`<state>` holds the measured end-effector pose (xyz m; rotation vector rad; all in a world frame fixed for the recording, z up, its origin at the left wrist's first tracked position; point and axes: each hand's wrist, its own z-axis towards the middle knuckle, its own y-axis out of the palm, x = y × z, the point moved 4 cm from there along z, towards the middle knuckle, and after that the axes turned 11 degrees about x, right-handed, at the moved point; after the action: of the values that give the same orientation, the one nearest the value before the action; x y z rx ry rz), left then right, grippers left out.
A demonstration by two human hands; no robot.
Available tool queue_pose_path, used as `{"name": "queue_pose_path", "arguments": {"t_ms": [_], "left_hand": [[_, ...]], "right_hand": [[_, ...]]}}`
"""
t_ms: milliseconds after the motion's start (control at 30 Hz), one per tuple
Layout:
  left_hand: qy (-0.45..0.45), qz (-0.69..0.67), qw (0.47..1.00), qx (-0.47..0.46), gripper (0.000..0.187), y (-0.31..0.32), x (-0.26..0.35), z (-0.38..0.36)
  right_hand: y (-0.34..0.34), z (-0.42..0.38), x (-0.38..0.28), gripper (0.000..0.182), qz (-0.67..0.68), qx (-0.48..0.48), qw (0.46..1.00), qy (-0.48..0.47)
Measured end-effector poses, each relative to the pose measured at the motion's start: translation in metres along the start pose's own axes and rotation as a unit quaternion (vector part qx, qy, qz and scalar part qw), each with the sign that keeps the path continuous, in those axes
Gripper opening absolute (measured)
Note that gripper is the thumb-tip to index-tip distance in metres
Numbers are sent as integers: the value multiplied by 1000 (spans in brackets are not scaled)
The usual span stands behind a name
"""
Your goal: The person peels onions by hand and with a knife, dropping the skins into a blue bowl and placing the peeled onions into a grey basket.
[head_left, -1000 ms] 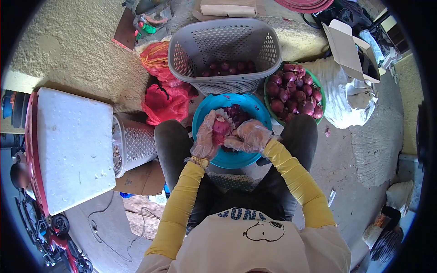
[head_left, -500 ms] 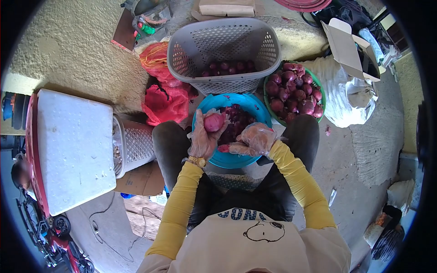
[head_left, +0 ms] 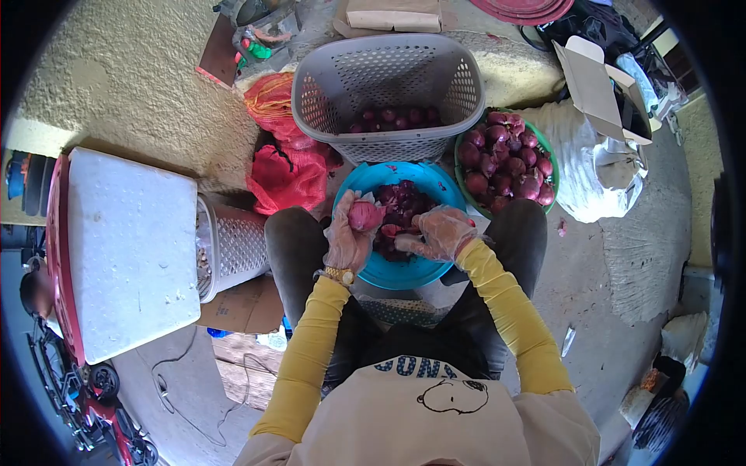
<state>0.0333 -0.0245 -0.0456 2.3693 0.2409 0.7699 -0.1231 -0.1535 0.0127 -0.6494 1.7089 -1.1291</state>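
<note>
In the head view my left hand, in a clear plastic glove, is closed around a pink-red onion over the left side of a blue basin. My gloved right hand is above the basin's right side, fingers curled. A small red-pink piece shows at its fingertips; whether it is peel or a tool I cannot make out. Dark red onion skins lie in the basin between the hands.
Beyond the basin stands a grey perforated basket holding several onions. A green basin heaped with unpeeled onions is by my right knee. Red mesh sacks lie left. A white foam lid and a perforated bin stand further left.
My right hand has moved slightly up, and the red-pink piece at its fingertips has risen with it. The onion stays in my left hand, turned a little. The whole view has shifted slightly.
</note>
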Motion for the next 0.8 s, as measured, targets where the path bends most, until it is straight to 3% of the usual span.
{"name": "queue_pose_path", "arguments": {"t_ms": [133, 200, 367, 533, 700, 800], "left_hand": [[-16, 6, 1000, -1, 47, 8, 2, -6], [-22, 5, 1000, 12, 48, 8, 3, -8], [-84, -78, 993, 20, 51, 8, -1, -7], [-71, 0, 997, -4, 45, 18, -5, -13], [-80, 2, 995, -51, 29, 19, -13, -11], [-83, -5, 996, -40, 26, 14, -16, -7]], "right_hand": [[8, 6, 7, 71, 1, -21, 999, 27], [7, 4, 8, 77, -33, 34, 999, 19], [-11, 2, 4, 79, 24, 44, 998, 44], [-16, 6, -1, 82, 44, 111, 990, 72], [-3, 13, -2, 67, 248, 128, 956, 94], [-8, 12, -8, 56, 254, 134, 955, 72]]}}
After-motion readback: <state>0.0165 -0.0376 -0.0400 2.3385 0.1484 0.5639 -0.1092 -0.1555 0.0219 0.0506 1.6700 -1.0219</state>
